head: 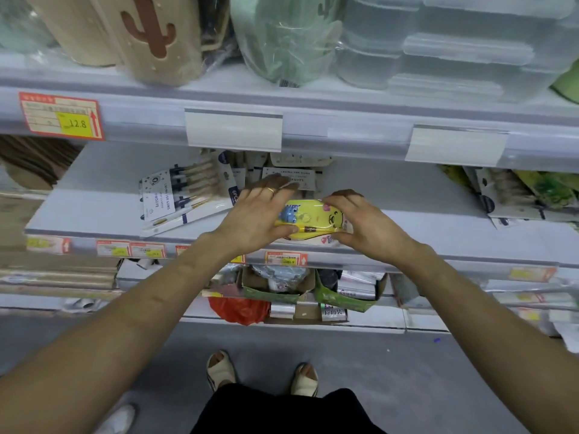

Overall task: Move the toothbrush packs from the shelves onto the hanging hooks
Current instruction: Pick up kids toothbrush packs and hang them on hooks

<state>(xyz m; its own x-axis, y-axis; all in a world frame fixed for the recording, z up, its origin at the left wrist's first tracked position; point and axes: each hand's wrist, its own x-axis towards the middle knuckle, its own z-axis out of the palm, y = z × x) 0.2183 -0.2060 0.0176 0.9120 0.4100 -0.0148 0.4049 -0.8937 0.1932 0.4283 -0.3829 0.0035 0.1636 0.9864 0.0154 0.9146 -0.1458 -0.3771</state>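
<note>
We had both hands at the front of the middle shelf (103,211), closed in on a yellow pack (313,222) with cartoon figures under its clear cover. The right hand (366,222) gripped the pack's right end, its fingers curled over the far edge and its thumb pressed against the near edge. The left hand (255,216) lay mostly open at the pack's left end. Its fingers were nearly straight and reached past the pack toward the back of the shelf, and its thumb touched the pack's near edge. A ring (270,190) showed on one of its fingers. The pack sat low over the front lip of the shelf with a strip of white packaging just under it, and we could not tell whether it rested there or was lifted clear.

To the left of our hands a loose pile of white toothbrush packs (169,198) lay flat on the same shelf, tilted at odd angles. More white packs (289,177) stood at the back, just beyond the left fingertips.

On the shelf above stood a beige cactus-print item (141,39), a green wrapped one (282,39) and clear plastic boxes (454,48). A red and yellow price tag (61,115) was stuck to that shelf's edge. Below, open cardboard boxes (275,286) and a red bag (239,308) crowded the lower shelf. Our sandalled feet (221,368) stood on the grey floor (407,371).
</note>
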